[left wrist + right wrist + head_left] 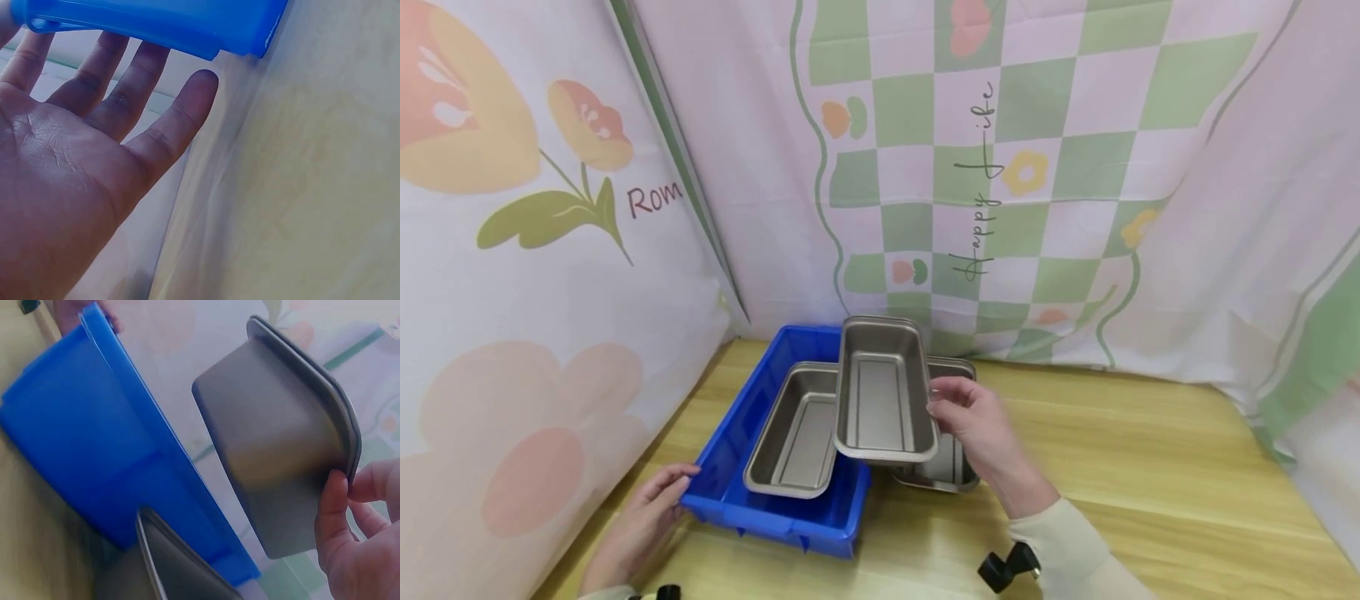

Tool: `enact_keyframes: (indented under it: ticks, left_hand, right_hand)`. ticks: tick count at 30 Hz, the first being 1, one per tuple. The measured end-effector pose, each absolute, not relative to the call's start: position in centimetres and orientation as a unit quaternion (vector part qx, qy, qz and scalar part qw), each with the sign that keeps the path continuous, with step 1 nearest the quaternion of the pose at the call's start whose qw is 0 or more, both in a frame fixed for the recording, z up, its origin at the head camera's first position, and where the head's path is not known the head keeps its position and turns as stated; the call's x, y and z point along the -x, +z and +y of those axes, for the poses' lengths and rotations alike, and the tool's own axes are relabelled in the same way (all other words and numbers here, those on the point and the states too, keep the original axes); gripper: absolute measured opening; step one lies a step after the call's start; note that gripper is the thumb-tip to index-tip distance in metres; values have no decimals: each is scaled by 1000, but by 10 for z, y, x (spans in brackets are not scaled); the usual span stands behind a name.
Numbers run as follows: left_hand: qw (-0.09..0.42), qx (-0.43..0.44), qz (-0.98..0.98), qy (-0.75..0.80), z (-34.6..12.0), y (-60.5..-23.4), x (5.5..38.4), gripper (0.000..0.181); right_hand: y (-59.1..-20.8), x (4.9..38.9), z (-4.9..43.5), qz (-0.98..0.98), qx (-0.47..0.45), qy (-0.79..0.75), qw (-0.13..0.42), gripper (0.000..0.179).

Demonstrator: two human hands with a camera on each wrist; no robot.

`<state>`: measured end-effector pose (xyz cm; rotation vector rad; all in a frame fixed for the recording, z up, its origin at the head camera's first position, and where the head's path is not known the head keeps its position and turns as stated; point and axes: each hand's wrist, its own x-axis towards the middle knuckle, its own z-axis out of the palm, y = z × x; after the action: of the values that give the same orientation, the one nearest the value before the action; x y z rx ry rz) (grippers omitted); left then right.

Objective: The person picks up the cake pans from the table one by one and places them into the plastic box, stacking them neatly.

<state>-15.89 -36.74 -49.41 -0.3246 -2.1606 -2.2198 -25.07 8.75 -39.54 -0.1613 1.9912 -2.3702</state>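
My right hand (981,429) pinches the right long rim of a metal loaf pan (880,400), thumb on one side and fingers on the other. In the right wrist view, this pan (275,431) hangs tilted beside the bin, its rim showing as a doubled edge. A second loaf pan (797,450) lies inside the blue plastic bin (782,529). Partly hidden behind the held pan, a third loaf pan (943,475) is right of the bin. My left hand (643,521) touches the bin's near left corner with fairly straight fingers; in the left wrist view, several fingertips are hidden behind the blue wall (144,25).
Everything rests on a wood-grain table (1150,467). A printed curtain (910,192) with green checks hangs behind it, and a flowered cloth (512,333) runs along the left side. Table surface extends to the right of the pans.
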Motion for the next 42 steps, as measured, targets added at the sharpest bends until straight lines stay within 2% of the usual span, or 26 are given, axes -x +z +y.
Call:
enact_keyframes:
  ticks: [15, 30, 42]
  left_hand:
    - [12, 91, -698, -710, -366, -491, 159, 25]
    - [18, 111, -685, -719, -364, -492, 156, 30]
    - [7, 104, -698, -708, -368, -490, 157, 26]
  right_hand:
    - [-407, 253, 21, 648, 56, -760, 15, 34]
    - [-423, 254, -15, 657, 77, -750, 25, 39]
    - [-422, 256, -37, 689, 55, -723, 16, 40]
